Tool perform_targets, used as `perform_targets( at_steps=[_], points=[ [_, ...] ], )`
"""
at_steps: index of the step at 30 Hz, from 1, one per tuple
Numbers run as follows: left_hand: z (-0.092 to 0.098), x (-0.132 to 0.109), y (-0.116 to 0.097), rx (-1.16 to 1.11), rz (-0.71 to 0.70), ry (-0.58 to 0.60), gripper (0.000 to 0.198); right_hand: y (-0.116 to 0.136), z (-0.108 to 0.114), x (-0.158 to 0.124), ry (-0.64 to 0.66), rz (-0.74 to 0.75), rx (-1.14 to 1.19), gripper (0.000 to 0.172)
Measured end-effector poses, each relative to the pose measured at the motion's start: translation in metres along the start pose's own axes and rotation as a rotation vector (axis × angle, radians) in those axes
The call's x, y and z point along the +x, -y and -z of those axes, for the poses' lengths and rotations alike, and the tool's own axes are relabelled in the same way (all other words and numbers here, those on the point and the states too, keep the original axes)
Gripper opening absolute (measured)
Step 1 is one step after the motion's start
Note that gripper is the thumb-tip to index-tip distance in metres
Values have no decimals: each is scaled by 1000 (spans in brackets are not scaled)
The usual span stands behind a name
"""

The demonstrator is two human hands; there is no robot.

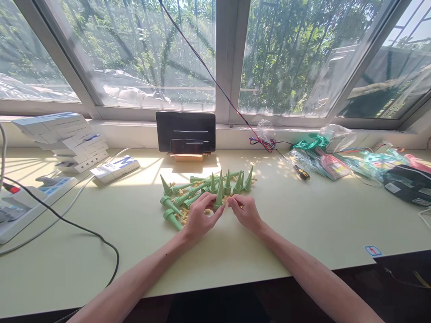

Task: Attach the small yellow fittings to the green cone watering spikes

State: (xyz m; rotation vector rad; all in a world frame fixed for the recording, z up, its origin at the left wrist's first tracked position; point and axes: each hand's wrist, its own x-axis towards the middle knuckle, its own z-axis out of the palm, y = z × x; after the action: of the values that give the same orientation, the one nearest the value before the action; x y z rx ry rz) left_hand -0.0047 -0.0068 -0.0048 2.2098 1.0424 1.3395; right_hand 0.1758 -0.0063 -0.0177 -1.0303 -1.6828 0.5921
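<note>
My left hand (pixel 201 216) is closed around the wide base of a green plant watering spike (pixel 219 192), whose tip points up. Close beside that base, my right hand (pixel 247 211) pinches with thumb and forefinger; what is between the fingertips is too small to make out, with a yellowish bit showing near them. Several more green watering spikes (pixel 173 219) lie and stand in a loose group around and behind my left hand. Small yellow valve pieces (pixel 184 216) are scattered among them, partly hidden by my left hand.
Behind the spikes, a tablet (pixel 186 125) and a phone (pixel 187 146) lean on a wooden stand (pixel 189 158). White boxes (pixel 63 139), a power strip (pixel 37 204) and cables occupy the left. A screwdriver (pixel 301 172), plastic bags (pixel 333 165) and a black case (pixel 408 184) lie right.
</note>
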Motion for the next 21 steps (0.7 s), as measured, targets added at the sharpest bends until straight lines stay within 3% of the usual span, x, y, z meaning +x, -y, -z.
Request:
perform_targets(
  at_steps=[4,13,21],
  points=[
    [0,1,0,-6,1,-8,13,2,0,0,18,-5,8,52],
    [0,2,-1,-17,21,-24,14,7,2,-2,28,41,58,28],
    [0,1,2,-22,18,-24,16,6,1,-2,9,53,50,24]
  ],
)
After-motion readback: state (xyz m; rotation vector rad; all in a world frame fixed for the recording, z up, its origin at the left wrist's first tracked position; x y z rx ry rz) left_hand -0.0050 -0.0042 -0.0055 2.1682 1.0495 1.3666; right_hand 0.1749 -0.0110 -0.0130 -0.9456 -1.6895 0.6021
